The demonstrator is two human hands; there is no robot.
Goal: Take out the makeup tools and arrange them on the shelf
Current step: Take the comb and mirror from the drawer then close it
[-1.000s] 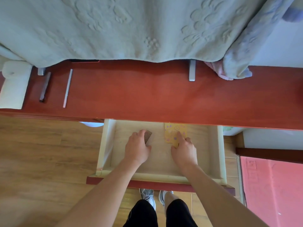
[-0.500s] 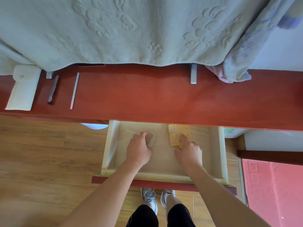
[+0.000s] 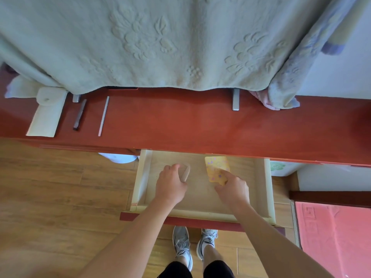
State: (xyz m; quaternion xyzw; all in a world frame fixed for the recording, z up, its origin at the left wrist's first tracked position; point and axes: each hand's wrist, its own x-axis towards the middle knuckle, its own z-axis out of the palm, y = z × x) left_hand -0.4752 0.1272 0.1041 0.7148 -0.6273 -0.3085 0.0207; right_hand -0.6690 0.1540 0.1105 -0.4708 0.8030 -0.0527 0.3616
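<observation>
Both hands are inside the pulled-out pale wooden drawer (image 3: 268, 189) under the red shelf (image 3: 190, 127). My left hand (image 3: 170, 185) grips a small wooden comb (image 3: 185, 172), whose teeth stick out past the fingers. My right hand (image 3: 233, 189) pinches the near edge of a flat yellow card-like item with purple dots (image 3: 216, 168) lying at the drawer's back. On the shelf's left end lie a white pouch (image 3: 47, 115), a dark slim stick (image 3: 79, 115) and a thin silver pencil (image 3: 103, 116), side by side.
A pale green embossed blanket (image 3: 160, 41) hangs over the shelf's back edge. Two grey brackets (image 3: 235, 101) stand on the shelf. A pink mat (image 3: 333, 237) lies on the floor at the right. My shoes (image 3: 192, 245) stand below the drawer front.
The left hand has closed round the comb and drawn it slightly toward me. The right hand's fingers stay on the yellow item. The camera has tilted slightly.
</observation>
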